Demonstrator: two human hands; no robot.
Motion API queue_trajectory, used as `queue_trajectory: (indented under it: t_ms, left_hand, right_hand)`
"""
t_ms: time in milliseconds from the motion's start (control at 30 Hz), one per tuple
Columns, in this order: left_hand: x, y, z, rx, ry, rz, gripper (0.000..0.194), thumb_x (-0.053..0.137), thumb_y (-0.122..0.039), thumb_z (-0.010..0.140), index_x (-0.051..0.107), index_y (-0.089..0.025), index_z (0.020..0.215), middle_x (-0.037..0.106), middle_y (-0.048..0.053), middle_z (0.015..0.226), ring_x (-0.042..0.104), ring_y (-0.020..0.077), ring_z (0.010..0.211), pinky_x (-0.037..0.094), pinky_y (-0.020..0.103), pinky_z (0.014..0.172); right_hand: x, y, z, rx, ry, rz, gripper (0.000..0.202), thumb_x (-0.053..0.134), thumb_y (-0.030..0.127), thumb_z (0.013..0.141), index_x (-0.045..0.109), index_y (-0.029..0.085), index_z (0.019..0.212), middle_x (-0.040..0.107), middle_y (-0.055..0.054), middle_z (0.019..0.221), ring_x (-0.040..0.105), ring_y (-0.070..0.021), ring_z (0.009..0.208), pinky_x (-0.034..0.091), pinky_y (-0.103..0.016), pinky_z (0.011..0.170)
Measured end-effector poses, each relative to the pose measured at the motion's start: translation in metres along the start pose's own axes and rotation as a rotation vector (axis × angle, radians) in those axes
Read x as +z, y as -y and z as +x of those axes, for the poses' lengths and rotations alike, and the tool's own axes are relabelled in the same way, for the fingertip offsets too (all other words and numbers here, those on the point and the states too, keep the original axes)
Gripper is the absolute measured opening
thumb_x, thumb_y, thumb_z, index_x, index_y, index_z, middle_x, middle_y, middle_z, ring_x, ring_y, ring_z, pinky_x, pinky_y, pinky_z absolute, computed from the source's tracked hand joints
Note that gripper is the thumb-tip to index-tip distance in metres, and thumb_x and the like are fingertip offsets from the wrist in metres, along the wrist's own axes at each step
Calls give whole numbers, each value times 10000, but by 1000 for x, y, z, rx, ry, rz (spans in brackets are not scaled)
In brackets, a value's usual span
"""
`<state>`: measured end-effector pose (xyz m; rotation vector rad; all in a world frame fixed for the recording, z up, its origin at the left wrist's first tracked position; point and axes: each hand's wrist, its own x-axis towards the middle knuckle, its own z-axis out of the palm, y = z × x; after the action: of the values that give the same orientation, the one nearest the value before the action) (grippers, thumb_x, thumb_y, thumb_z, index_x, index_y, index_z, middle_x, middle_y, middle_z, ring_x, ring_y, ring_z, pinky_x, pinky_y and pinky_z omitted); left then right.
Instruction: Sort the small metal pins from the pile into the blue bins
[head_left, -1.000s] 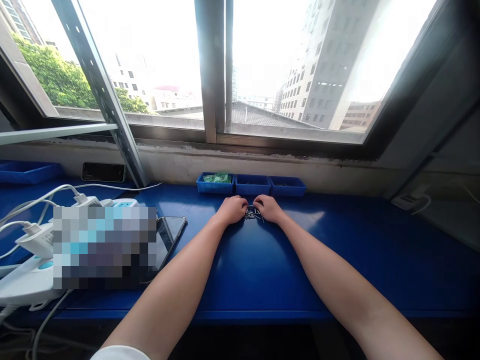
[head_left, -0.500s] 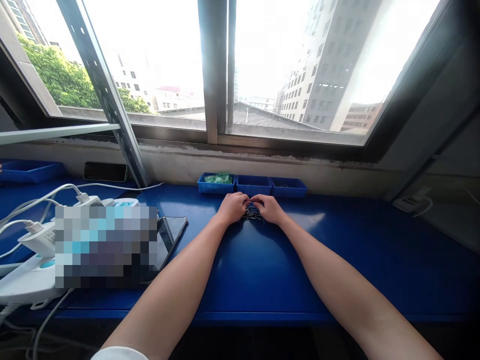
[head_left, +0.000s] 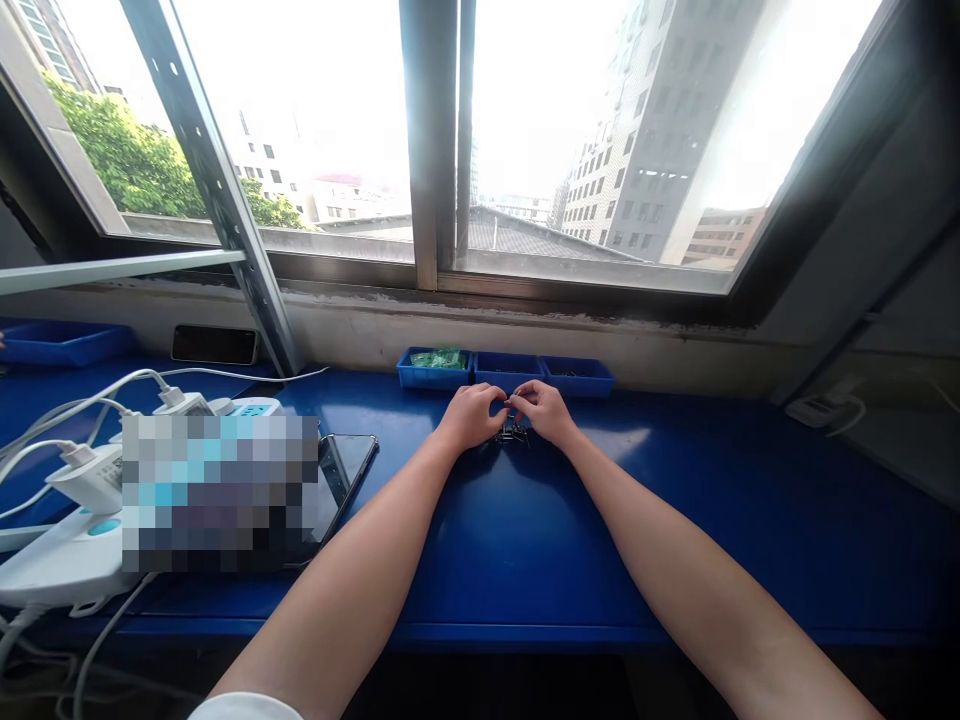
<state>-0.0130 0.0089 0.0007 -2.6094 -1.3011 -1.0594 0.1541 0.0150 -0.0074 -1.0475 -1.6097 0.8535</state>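
Observation:
My left hand (head_left: 474, 412) and my right hand (head_left: 546, 410) meet over the blue table, fingertips nearly touching. Each is closed in a pinch, thumb against fingers. What lies between the fingertips is too small to name. Right below them is a small pile of thin, dark metal pieces (head_left: 513, 434), perhaps screws or pins, lying on the table. Part of the pile is hidden by the hands.
Behind my hands stand three blue bins: one with green packets (head_left: 438, 360), a middle bin (head_left: 508, 368) and a right bin (head_left: 576, 376). At left are a white power strip (head_left: 67, 560) with cables, a tablet-like device (head_left: 345, 480) and a phone (head_left: 214, 345).
My hands have shifted slightly to the right and stay pinched close together. The right fingers have turned a little, and less of the pile's left side shows.

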Motion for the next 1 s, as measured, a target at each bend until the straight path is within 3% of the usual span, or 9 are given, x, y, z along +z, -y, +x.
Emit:
queue_trajectory:
  t_ms: [133,333,533,600,833,1000]
  left_hand:
    - [0,-1,1,26,-12,0,194,507,-317,857,652,-191,880,668,43,905,612,190,867,434,322,823]
    - [1,-1,2,20,12,25,202,501,-309,864,659,-185,884,672,47,931,614,192,873,435,316,810]
    - [1,1,2,2,41,88,226,470,-276,873,672,-176,865,674,58,902,619,201,851,434,326,798]
    - [1,1,2,-5,46,94,217,473,-264,868,672,-176,864,676,58,908,619,199,855,433,322,797]
    - [0,1,2,-46,76,119,202,489,-263,853,671,-177,840,680,58,894,622,201,853,435,322,814]
    - [1,3,1,-50,49,107,194,497,-267,850,669,-184,816,675,56,889,621,207,845,439,334,816]
  right_hand:
    - [1,3,0,24,23,67,294,653,469,671,575,187,702,659,-33,641,586,-162,501,463,-304,522]
    - [0,5,-1,-20,-31,-7,248,652,418,671,650,171,695,629,-17,580,552,-141,505,454,-278,518]
    - [0,1,-5,-151,-7,-125,332,630,298,702,683,194,1013,714,-48,866,657,-192,780,525,-313,722]
    - [0,1,-8,-198,18,-208,331,617,276,714,692,203,1028,715,-49,931,660,-205,831,524,-327,765]
    - [-3,5,-12,-270,34,-433,371,585,253,725,682,202,1079,708,-44,876,639,-196,769,506,-313,718]
    - [-6,9,-13,-261,78,-452,395,604,283,723,671,202,1103,689,-53,860,614,-184,742,486,-305,693]
